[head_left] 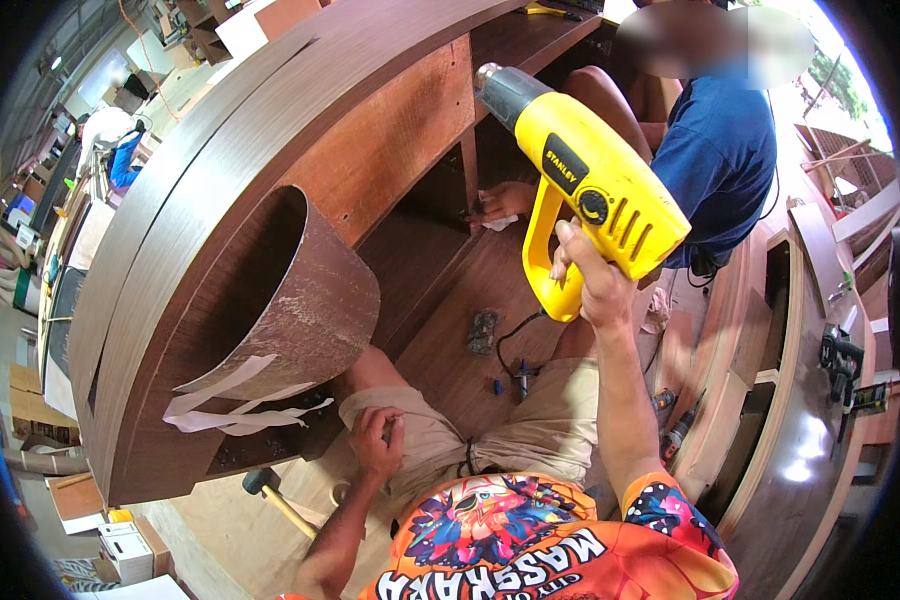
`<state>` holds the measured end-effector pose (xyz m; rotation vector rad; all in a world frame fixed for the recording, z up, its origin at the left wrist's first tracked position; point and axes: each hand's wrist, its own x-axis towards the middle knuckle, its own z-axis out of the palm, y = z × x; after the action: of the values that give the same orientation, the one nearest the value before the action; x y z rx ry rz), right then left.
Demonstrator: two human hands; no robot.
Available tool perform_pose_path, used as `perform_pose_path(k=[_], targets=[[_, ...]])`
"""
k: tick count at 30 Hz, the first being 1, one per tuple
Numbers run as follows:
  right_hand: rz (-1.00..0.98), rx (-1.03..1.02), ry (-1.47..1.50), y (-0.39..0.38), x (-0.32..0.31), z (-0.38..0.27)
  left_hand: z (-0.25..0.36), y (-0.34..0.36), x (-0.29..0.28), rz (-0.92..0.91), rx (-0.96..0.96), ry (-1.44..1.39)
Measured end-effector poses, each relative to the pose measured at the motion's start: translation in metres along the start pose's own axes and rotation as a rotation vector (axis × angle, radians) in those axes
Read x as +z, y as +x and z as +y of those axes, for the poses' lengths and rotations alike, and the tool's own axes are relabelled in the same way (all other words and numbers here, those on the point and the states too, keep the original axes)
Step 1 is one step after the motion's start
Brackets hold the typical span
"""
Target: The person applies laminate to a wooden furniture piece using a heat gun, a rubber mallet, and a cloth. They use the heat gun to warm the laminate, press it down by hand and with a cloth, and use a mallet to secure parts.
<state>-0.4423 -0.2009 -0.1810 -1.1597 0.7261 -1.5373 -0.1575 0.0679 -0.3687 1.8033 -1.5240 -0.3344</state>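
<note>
My right hand (pixel 600 280) is wrapped round the rear of a yellow and black heat gun (pixel 610 185), raised in front of me. Its metal nozzle points up and left, near the wooden edge of a curved brown cabinet (pixel 220 130). My left hand (pixel 378 438) rests on my thigh with its fingers curled in, and nothing shows in them. Close to that hand, a bent sheet of brown laminate (pixel 315 300) curls out from the cabinet's front. Torn white strips (pixel 235 400) hang at the sheet's lower end.
Beside the cabinet's inner side sits a co-worker in a dark blue shirt (pixel 720 150), one hand on a white cloth (pixel 500 222). A hammer (pixel 280 500) lies at lower left. Drills (pixel 682 430) and a black power tool (pixel 840 355) lie right, among wooden panels (pixel 810 480).
</note>
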Motion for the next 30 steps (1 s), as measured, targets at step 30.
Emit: perform_pose_path(k=[30], targets=[[-0.088, 0.257, -0.073, -0.032, -0.023, 0.048, -0.004, -0.001, -0.002, -0.019, 0.046, -0.005]])
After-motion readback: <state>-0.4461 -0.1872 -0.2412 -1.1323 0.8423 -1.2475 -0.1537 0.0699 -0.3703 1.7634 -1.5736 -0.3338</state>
